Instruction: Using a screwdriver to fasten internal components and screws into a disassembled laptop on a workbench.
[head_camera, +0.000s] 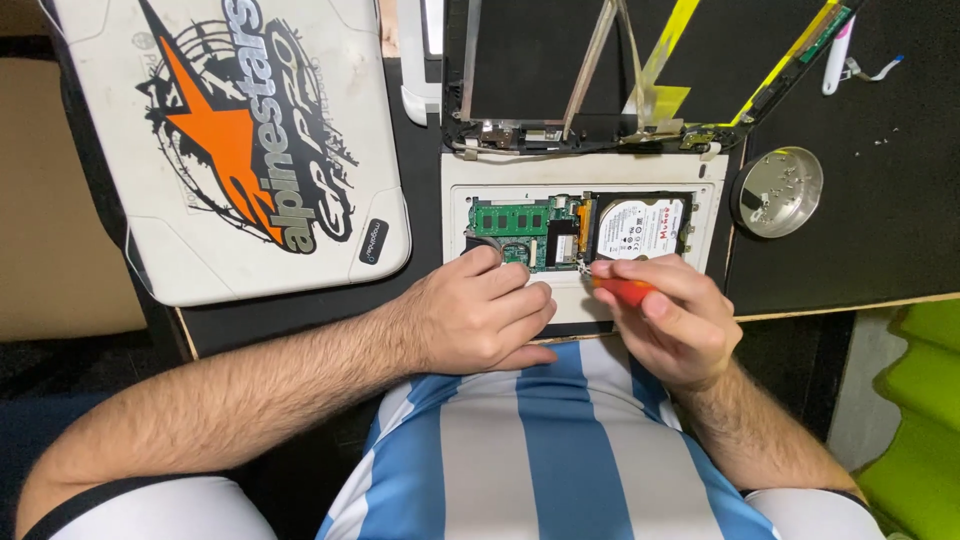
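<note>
Right hand (672, 325) closed around a screwdriver with an orange-red handle (622, 291), fingers pinching it low, tip down at the near-left corner of the hard drive (640, 228); tip itself too small to make out. Left hand (482, 318) curled loosely, knuckles bent, fingertips resting on the near edge of the opened laptop base (575, 172), just beside the green circuit board (512, 232); it grips nothing I can tell.

Hard drive sits in the open bay, right of the board, label up, silver and flat. Judged: rigid but fragile, light; take it by the side edges, not the label face or connector end. Board is stiff and delicate, hold by the edges only. Screwdriver is light and hard, the handle gives the grip.

Behind the base, the detached screen assembly (600, 60) lies dark, with yellow tape strips and a thin flat cable across it. Right of the base, a round metal dish (778, 192) holds small screws; a few more screws scattered on the black mat (890, 200). Far right top, a white pen-like tool (838, 55). Left, a second white laptop with an orange-and-black sticker on the lid (240, 140), closed, tilted, well apart from the hands. All on the worktop (820, 305); striped blue-and-white shirt fills the near view.
</note>
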